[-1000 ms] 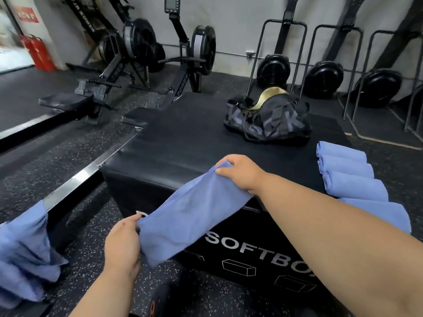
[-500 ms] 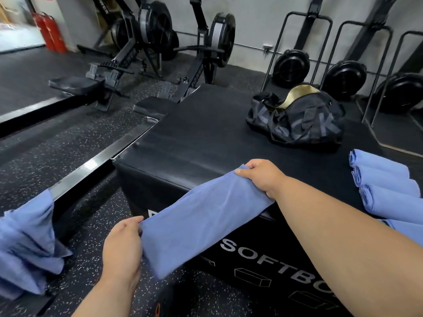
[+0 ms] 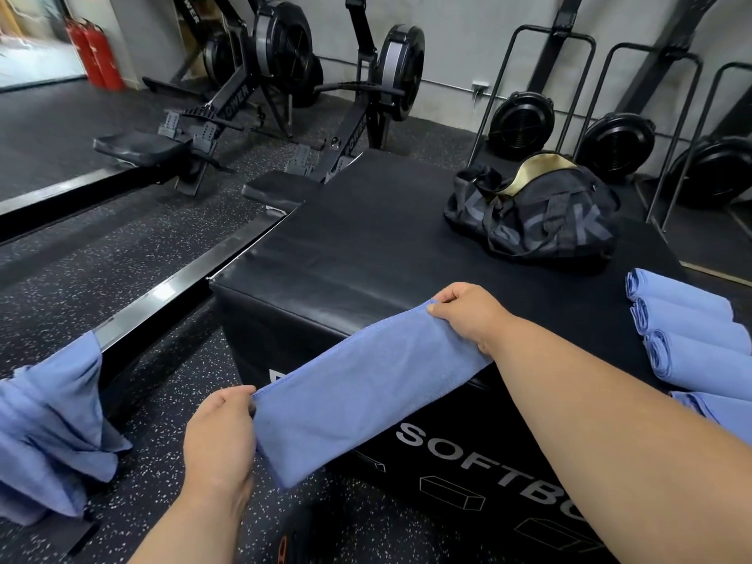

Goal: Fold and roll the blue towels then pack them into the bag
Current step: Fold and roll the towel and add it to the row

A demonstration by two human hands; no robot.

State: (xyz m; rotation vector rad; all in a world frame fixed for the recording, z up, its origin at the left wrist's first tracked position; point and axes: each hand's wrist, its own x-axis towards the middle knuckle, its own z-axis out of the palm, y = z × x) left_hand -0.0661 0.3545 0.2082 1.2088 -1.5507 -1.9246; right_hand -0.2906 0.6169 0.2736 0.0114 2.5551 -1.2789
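Fingertips of both hands hidden behind folded towel (image 3: 358, 396).

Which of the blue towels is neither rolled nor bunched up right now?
The folded towel stretched flat between the left hand and right hand; the rolled towels lie on the box, and another heap hangs crumpled.

In front of me stands a black foam box (image 3: 366, 254) printed SOFTBOX. Past it, two rowing machines (image 3: 285, 95) sit on the speckled floor (image 3: 81, 278), with red fire extinguishers (image 3: 95, 54) far left.
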